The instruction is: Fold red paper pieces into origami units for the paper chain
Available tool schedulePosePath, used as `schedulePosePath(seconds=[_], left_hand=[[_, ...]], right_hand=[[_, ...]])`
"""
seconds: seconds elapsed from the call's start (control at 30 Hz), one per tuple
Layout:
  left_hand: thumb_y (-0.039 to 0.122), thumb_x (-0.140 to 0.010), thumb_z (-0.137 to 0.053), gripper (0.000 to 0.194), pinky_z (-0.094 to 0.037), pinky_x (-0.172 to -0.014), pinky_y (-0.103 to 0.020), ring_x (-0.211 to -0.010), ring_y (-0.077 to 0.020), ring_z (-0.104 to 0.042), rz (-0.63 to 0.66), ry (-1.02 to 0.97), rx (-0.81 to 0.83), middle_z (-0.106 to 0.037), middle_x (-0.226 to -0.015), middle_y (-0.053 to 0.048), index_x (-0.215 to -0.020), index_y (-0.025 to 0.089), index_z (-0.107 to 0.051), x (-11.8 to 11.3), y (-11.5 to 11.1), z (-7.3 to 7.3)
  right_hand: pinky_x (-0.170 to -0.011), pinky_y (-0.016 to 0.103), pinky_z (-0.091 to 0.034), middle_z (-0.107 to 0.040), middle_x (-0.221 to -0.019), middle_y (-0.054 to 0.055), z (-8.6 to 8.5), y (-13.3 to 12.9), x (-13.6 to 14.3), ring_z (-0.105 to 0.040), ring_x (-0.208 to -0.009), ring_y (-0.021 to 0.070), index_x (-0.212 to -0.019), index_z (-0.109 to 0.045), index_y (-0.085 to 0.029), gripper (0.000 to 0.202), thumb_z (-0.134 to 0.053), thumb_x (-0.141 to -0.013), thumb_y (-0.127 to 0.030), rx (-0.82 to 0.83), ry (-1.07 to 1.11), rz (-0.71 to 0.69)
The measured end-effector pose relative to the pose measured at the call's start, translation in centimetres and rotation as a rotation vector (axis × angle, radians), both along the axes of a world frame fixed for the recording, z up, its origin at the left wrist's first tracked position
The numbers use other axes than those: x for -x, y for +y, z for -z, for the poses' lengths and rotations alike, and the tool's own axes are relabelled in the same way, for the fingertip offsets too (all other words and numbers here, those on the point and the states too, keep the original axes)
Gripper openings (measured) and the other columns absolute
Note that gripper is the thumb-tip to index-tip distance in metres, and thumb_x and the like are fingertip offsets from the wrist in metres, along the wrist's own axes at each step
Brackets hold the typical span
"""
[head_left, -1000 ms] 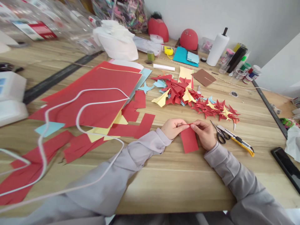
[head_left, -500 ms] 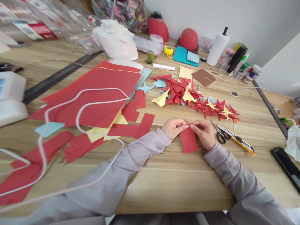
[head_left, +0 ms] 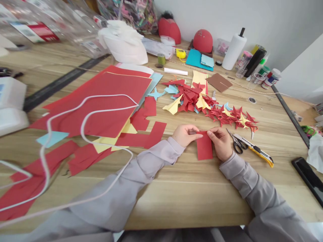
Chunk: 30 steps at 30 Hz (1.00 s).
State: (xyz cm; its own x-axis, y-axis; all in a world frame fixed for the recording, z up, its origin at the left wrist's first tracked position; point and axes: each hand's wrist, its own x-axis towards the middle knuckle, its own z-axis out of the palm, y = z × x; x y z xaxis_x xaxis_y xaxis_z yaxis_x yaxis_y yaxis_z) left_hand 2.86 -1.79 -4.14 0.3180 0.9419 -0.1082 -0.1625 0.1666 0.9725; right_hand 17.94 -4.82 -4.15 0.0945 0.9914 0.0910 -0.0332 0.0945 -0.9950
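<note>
The left hand [head_left: 185, 135] and right hand [head_left: 221, 143] pinch the top edge of a red paper slip [head_left: 204, 148] between them, with scissors [head_left: 239, 146] and a cutter [head_left: 255, 150] to its right, folded paper shapes [head_left: 188, 98] beyond it and, farther behind it, a red dome [head_left: 202, 41].

A head camera (tilted down) overlooks the table [head_left: 191, 201].

Long, creased grey sleeves [head_left: 155, 161]

Plain red paper slip [head_left: 204, 148], yellow-and-black cutter [head_left: 256, 151].
</note>
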Motion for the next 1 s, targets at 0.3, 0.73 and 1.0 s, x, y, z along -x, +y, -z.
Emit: schedulePosePath(seconds=[0.3, 0.73, 1.0], left_hand=[[0.033, -0.044, -0.077, 0.030, -0.050, -0.051, -0.026, -0.057, -0.0133, -0.060, -0.050, 0.028, 0.015, -0.069, -0.070, -0.006, -0.052, 0.012, -0.057, 0.1, 0.0, -0.5], [0.048, -0.053, -0.071, 0.042, -0.054, -0.054, -0.028, -0.054, -0.0143, -0.061, 0.008, -0.155, 0.195, -0.064, -0.059, -0.003, -0.066, 0.010, -0.060, 0.4, -0.1, -1.1], [0.031, -0.045, -0.078, 0.035, -0.053, -0.056, -0.029, -0.053, -0.0134, -0.060, 0.010, -0.051, 0.098, -0.063, -0.055, -0.001, -0.065, 0.011, -0.059, 0.1, -0.1, -0.4]], right_hand=[[-0.057, 0.024, -0.042, -0.058, -0.064, -0.002, -0.1, -0.1, 0.1, -0.050, -0.059, 0.0103, -0.068, -0.058, -0.020, 0.015, -0.066, -0.067, -0.033, -0.008, -0.015, 0.001], [-0.058, 0.024, -0.041, -0.057, -0.065, -0.002, 0.2, 0.1, 0.0, -0.050, -0.059, 0.0101, -0.070, -0.058, -0.019, 0.018, -0.067, -0.065, -0.035, 0.037, 0.050, 0.055], [-0.056, 0.025, -0.042, -0.058, -0.066, -0.002, 0.4, 0.2, -0.2, -0.051, -0.058, 0.0108, -0.070, -0.057, -0.020, 0.021, -0.067, -0.064, -0.037, 0.060, 0.062, 0.081]])
